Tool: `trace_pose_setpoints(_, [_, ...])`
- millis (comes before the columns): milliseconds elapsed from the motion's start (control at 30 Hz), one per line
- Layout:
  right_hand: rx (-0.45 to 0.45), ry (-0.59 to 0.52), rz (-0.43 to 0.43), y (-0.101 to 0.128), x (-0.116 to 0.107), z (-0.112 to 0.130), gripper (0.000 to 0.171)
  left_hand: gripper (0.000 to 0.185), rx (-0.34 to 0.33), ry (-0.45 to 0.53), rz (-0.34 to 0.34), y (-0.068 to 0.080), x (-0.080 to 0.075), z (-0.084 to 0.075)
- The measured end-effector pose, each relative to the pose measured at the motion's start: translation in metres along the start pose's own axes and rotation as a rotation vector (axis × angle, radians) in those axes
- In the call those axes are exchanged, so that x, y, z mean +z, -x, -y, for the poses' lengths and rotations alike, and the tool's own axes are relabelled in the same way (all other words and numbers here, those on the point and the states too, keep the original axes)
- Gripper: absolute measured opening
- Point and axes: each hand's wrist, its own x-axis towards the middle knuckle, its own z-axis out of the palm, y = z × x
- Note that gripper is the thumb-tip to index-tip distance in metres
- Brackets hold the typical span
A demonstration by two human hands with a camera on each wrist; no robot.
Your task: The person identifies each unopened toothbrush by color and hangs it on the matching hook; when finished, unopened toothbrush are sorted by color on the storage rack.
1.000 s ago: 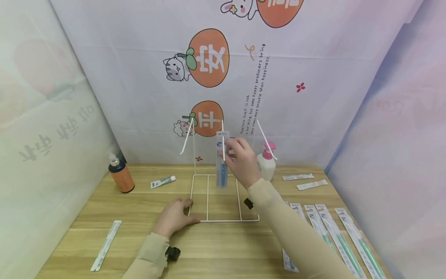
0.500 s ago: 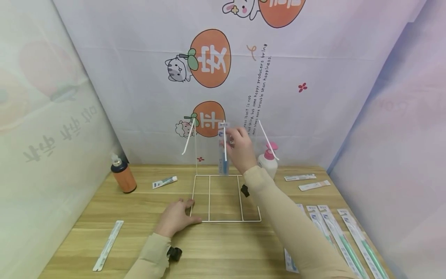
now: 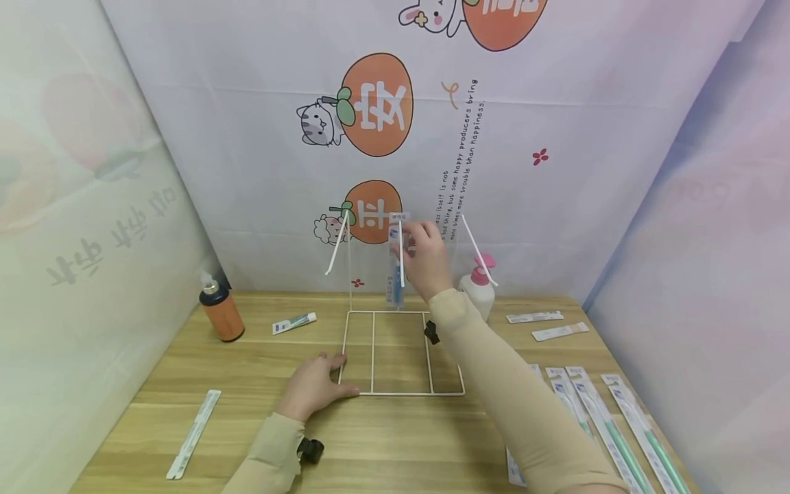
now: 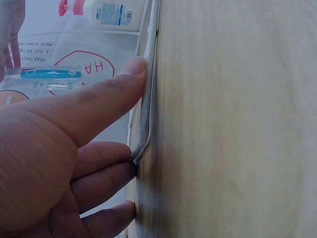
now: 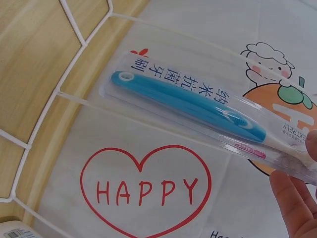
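surface (image 3: 395, 439): light wood
on it: wire rack (image 3: 401, 393), orange bottle (image 3: 221, 315), pump bottle (image 3: 478, 291), packaged toothbrushes (image 3: 601, 425), small tube (image 3: 294, 322)

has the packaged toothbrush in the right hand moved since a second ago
Yes. The packaged toothbrush has gone up: its lower end hung below the white wire rack's far base bar, and now sits above it.

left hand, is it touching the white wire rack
Touching. The left wrist view shows the left hand with its fingertips pressed against the white wire rack at its base corner on the table.

Packaged blue toothbrush (image 3: 396, 264), upright at rack hook (image 3: 401, 250)
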Motion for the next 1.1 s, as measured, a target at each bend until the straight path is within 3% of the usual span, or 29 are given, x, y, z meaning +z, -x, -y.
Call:
trace_pose_setpoints(433, [0.03,-0.02,-0.013,0.003,0.004,0.001,0.042,0.082,0.002,-0.009,0.008,0.002,-0.002,-0.001])
trace_pose_setpoints(867, [-0.053,-0.02,-0.09,0.006,0.007,-0.005,0.036,0.081,0.011,-0.01,0.005,0.002,-0.002,-0.002])
trace_pose_setpoints(1100, [-0.003,-0.067,-0.035,0.021,-0.009,-0.006,0.037,0.081,0.004,-0.015,0.005,0.001,-0.001,-0.002])
